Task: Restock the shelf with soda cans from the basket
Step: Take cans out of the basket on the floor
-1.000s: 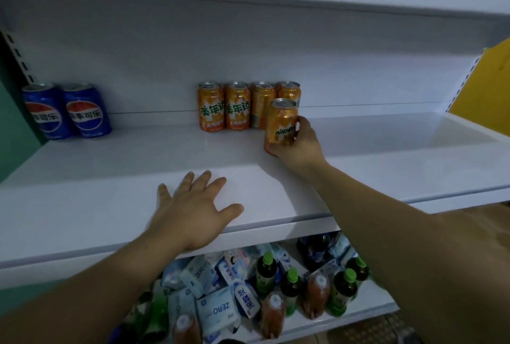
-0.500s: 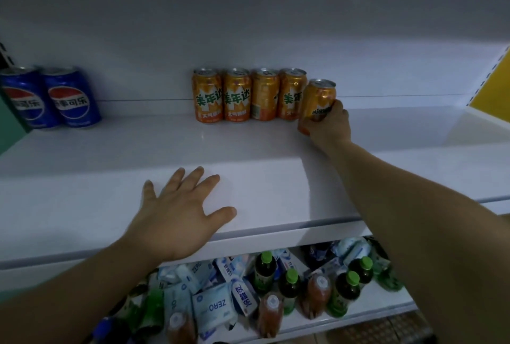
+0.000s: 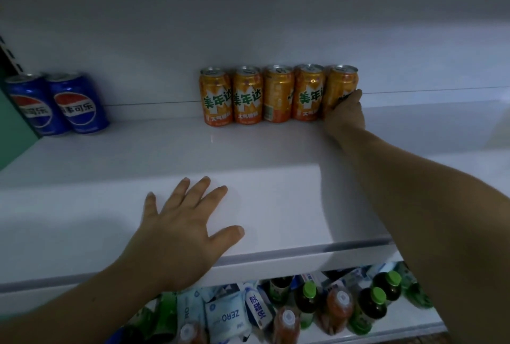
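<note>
A row of orange soda cans (image 3: 247, 96) stands against the back of the white shelf (image 3: 248, 155). My right hand (image 3: 345, 113) grips the rightmost orange can (image 3: 340, 85), which stands upright at the end of the row, touching its neighbour. My left hand (image 3: 182, 230) lies flat with spread fingers on the shelf's front edge. No basket is in view.
Two blue cola cans (image 3: 59, 103) stand at the back left of the same shelf. The lower shelf (image 3: 386, 330) holds green-capped bottles (image 3: 367, 307), orange drink bottles and white packets (image 3: 226, 316). A green panel (image 3: 13, 128) borders the left.
My right hand carried the orange can from in front of the row to its right end and stood it against the back. The left hand stayed flat on the shelf.
</note>
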A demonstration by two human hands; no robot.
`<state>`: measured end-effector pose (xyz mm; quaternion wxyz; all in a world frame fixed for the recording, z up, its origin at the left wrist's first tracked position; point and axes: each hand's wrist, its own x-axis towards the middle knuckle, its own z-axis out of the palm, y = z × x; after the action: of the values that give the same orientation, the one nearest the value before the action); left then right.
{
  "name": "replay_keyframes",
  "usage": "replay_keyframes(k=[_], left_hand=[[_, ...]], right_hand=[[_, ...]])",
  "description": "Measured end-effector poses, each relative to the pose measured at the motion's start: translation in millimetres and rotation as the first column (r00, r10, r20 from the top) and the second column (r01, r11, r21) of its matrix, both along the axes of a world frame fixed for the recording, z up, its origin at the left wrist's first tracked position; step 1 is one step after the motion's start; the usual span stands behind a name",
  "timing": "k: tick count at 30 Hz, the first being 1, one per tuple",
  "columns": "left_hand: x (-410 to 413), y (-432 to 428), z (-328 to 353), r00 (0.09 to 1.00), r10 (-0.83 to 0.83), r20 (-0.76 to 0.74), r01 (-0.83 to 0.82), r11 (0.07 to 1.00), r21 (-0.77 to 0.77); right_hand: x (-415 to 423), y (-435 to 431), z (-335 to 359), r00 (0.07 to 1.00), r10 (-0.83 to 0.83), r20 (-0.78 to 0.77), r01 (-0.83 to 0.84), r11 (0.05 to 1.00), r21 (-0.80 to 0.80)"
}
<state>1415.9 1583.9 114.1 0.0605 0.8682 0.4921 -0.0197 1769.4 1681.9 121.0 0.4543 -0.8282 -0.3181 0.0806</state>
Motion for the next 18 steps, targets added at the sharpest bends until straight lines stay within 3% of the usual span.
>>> replay_keyframes(k=[9,14,18], left_hand=[[1,1,3,1.000,0.000,-0.030,0.000,1.000,-0.025],[1,2,10,1.000,0.006,-0.015,-0.007,0.996,-0.086],[0,5,11,0.999,0.006,-0.037,-0.009,0.997,-0.081]], right_hand=[[4,4,15,0.997,0.014,-0.076,-0.025,0.988,-0.152],[-12,-66,30,0.972,0.133,0.192,-0.052,0.926,-0.374],[-28,-149,44,0.925,0.262,0.276,-0.078,0.840,-0.537]])
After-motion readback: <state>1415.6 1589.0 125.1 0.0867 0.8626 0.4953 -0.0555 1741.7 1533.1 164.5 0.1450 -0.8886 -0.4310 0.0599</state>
